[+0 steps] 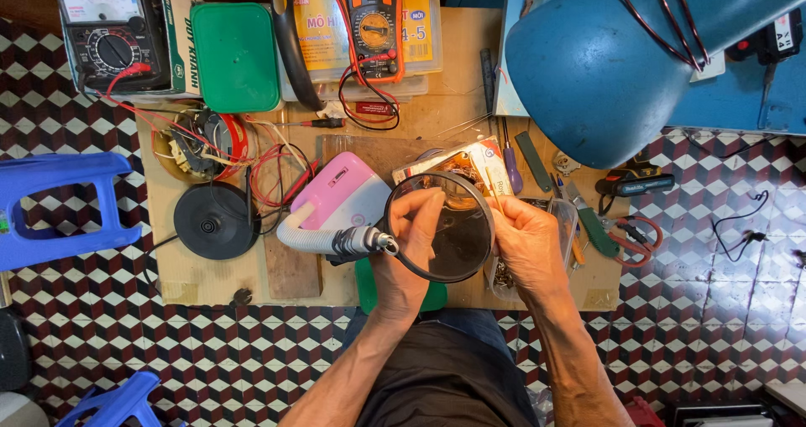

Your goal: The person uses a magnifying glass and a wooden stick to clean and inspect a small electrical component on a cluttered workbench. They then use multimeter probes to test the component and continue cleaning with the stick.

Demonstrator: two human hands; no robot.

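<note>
Black-rimmed magnifying lens (441, 225) on a flexible neck is sitting directly between both hands. Left hand (409, 246) is pinching its left rim; right hand (527, 242) is curling at the right edge, grip contents indiscernible.

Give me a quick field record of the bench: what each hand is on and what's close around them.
left hand: under the round black-rimmed magnifier lens, fingers on a small part
right hand: at the lens's right rim, holding a thin stick
left of hands: pink and white device with grey ribbed hose
surface: cardboard-covered bench
</note>
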